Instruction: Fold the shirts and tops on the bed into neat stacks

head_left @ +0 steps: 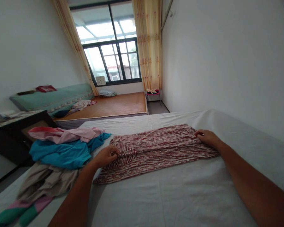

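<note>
A red, white and dark streaked garment (161, 145) lies folded into a long, flat strip on the white bed sheet (175, 195). At its left end my left hand (107, 155) is closed, with curled fingers pinching the cloth near a folded-in part. My right hand (207, 138) pinches the far corner at the right end between thumb and fingers. The garment's exact kind cannot be made out. Just left of my left hand is a loose heap of clothes: a pink piece (66, 135), a bright blue piece (61, 153) and a grey-beige piece (50, 179).
Pink and green cloth (28, 209) lies at the bed's lower left. A dark cabinet (11, 142) stands left of the bed. Beyond are a second bed with a brown mat (123, 102), a small stool (153, 93) and a window. A white wall (227, 63) borders the right side.
</note>
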A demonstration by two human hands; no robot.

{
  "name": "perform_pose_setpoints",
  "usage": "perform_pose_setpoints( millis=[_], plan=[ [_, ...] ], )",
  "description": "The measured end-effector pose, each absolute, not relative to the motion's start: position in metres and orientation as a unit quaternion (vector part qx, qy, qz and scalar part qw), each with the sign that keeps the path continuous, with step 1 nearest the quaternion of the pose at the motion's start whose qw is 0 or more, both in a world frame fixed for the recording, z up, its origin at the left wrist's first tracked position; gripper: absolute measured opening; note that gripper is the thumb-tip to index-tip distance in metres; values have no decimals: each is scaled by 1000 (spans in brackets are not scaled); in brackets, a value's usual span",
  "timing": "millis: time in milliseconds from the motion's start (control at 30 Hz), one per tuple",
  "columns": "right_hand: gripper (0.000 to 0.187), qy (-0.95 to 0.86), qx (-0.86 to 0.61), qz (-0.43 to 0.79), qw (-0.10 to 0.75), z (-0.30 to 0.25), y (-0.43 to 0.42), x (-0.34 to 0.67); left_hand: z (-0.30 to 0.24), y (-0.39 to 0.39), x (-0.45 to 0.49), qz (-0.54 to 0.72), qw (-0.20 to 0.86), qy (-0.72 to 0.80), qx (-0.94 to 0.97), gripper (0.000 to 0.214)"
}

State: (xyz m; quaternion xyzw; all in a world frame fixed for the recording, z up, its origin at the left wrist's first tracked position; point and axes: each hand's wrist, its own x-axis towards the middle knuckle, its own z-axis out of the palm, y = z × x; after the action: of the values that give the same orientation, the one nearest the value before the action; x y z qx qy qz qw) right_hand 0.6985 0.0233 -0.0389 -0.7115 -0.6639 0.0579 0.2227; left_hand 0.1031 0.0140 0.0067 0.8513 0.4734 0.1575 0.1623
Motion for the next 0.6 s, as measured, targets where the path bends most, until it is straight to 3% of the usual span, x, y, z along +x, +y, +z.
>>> perform_pose_setpoints(
  millis=[133, 233, 400, 600],
  plan=[
    [46, -623, -754, -115, 173, -8, 9, 666, 13, 14, 120, 161, 80, 505, 844, 37],
    [48, -631, -729, -208, 165, 7, 1, 621, 8, 16, 149, 234, 8, 514, 825, 40],
    [44, -645, -724, -194, 149, 13, 2, 596, -27, 13, 183, 175, -29, 443, 879, 39],
    [29, -614, -711, -205, 273, 0, 7, 640, -45, 8, 182, 105, -12, 455, 884, 46]
  ],
)
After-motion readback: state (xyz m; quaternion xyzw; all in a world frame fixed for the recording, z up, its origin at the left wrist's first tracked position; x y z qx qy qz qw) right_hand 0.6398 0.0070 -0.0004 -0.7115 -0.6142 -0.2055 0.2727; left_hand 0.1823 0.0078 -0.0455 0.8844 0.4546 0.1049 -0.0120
